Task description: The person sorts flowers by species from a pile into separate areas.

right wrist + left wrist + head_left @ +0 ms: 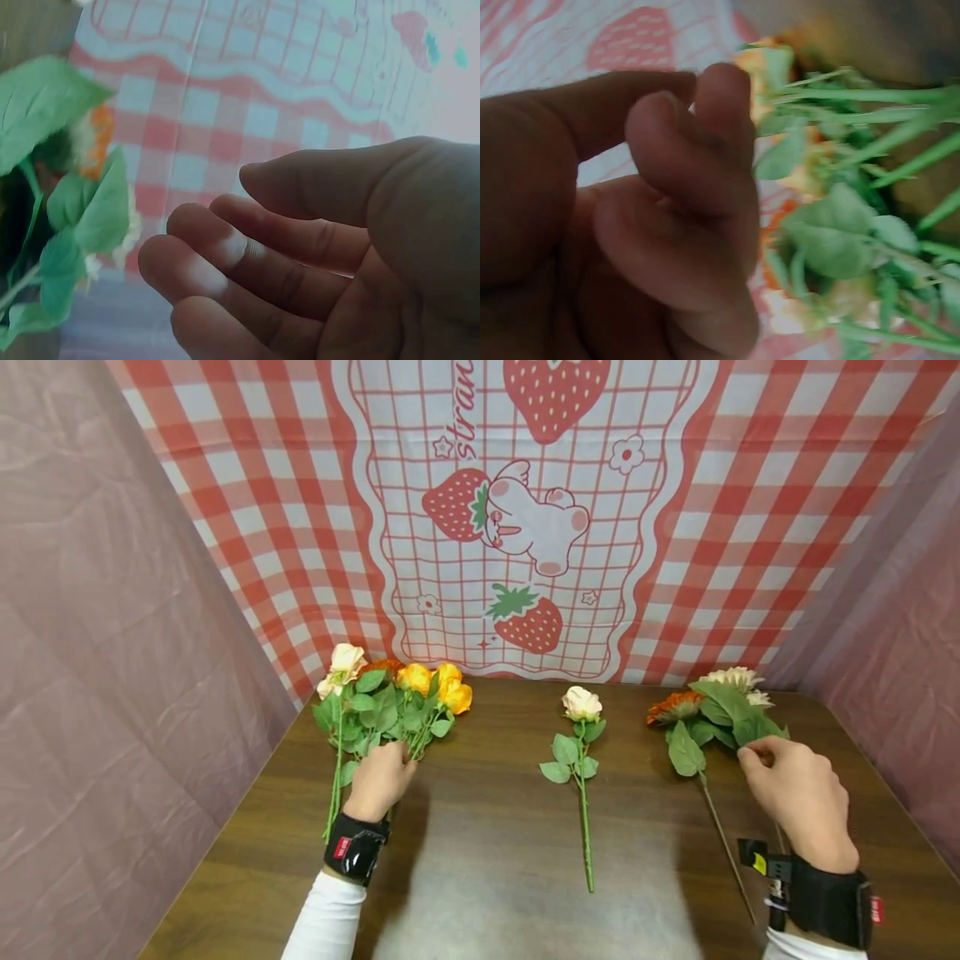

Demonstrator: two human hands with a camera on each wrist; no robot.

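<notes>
In the head view my left hand (381, 781) hovers by the stems of a flower bunch with yellow roses (453, 695), pale roses (347, 660) and an orange flower (384, 667). The left wrist view shows its fingers (697, 157) loosely bent, nothing between them, with green stems (900, 96) beyond. At the right, my right hand (802, 793) is beside a small group of an orange flower (673, 707) and white flowers (733, 678) with broad leaves (723, 706). Its fingers (225, 277) curve loosely and hold nothing in the right wrist view.
A single pale rose (582, 703) lies mid-table, its stem (587, 835) toward the front. The brown wooden table (495, 860) meets a red checked strawberry cloth (525, 552) at the back. Pink curtains (127, 610) hang at both sides.
</notes>
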